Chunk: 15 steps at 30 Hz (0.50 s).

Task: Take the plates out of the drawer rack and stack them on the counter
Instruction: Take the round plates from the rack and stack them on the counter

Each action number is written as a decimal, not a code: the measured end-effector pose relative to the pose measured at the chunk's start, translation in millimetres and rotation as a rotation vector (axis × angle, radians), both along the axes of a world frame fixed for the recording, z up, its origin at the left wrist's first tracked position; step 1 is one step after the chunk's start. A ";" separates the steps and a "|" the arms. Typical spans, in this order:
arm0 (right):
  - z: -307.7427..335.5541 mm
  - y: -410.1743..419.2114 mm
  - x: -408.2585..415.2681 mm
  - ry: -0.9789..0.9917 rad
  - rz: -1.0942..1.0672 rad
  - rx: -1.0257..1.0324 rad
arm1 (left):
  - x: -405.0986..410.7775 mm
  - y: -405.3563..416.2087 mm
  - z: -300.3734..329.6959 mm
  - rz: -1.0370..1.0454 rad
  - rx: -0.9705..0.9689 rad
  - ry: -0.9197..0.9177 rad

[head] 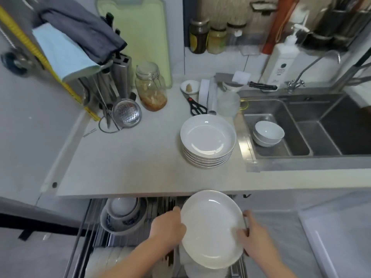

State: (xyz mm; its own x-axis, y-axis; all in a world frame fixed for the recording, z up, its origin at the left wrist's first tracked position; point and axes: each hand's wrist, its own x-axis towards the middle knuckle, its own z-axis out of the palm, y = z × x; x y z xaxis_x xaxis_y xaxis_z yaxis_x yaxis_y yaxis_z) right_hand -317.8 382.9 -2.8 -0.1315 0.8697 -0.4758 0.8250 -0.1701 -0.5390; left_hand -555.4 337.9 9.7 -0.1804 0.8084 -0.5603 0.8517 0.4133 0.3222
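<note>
**Plate in both hands, stack waiting ahead**

I have one white plate held between my two hands, over the open drawer rack. My left hand grips its left rim with the fingers curled behind the plate; my right hand pinches the right rim, thumb on the face. Neither hand is free.

To do this step well, I judge I should keep the plate level, lift it clear of the counter edge just beyond my knuckles, then carry it forward and slightly right of centre to the stack of plates. I would lower it centred on the top plate and slide my fingers out sideways, since the stack sits close to the sink rim.

The plate is glossy, plain white, shallow with a raised rim, and looks clean. It is likely slippery. More white plates stand on edge beneath my wrists.
</note>
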 end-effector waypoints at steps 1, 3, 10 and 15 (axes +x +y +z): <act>7.4 3.1 0.7 0.014 0.000 0.015 | -1.7 2.7 8.1 -0.004 0.023 0.009; 23.6 10.5 0.7 0.052 -0.006 0.045 | -6.0 10.0 24.2 0.001 0.086 0.029; 84.1 57.4 -11.6 0.132 -0.028 0.244 | -26.9 54.8 71.7 0.041 0.361 0.082; 123.2 106.4 -27.5 0.155 -0.034 0.345 | -39.9 104.0 103.4 0.080 0.504 0.125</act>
